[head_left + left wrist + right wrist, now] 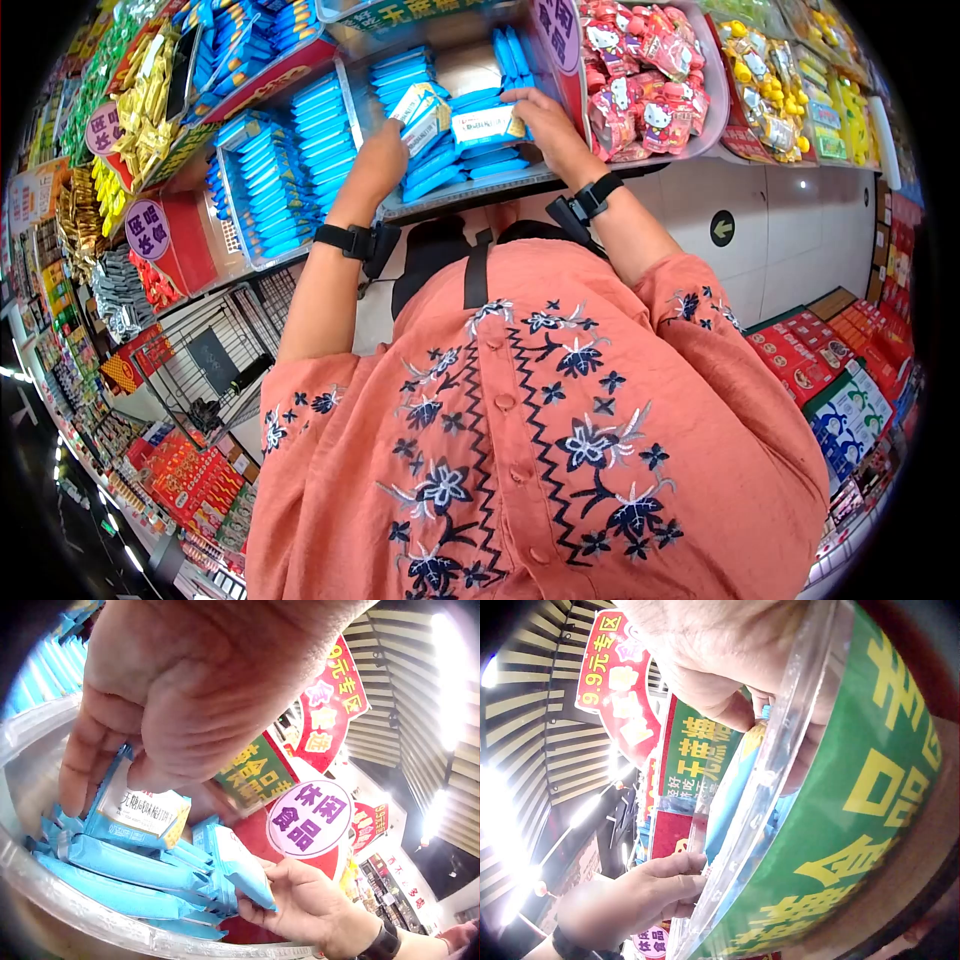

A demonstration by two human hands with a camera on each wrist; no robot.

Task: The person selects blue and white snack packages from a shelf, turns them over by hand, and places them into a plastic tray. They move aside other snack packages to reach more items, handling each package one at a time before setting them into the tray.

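In the head view, my left hand (384, 158) holds a blue-and-white cracker packet (422, 116), tilted over a clear bin (405, 208) of similar blue packets. The left wrist view shows this packet's printed white face (142, 806), with thumb and fingers pinching its upper edge. My right hand (552, 132) pinches the right end of a second cracker packet (484, 126), which lies across the stack with its white label up. From the right wrist, the bin wall partly hides this packet (731, 796) and my right fingertips. Several more blue packets (120, 862) lie stacked beneath both hands.
Left of the bin stand more rows of blue packets (262, 185). A tub of pink packets (645, 85) adjoins it on the right. A wire shopping cart (215, 345) stands at my left, and boxed goods (820, 350) are stacked on the right. Tiled floor (670, 215) runs below the bins.
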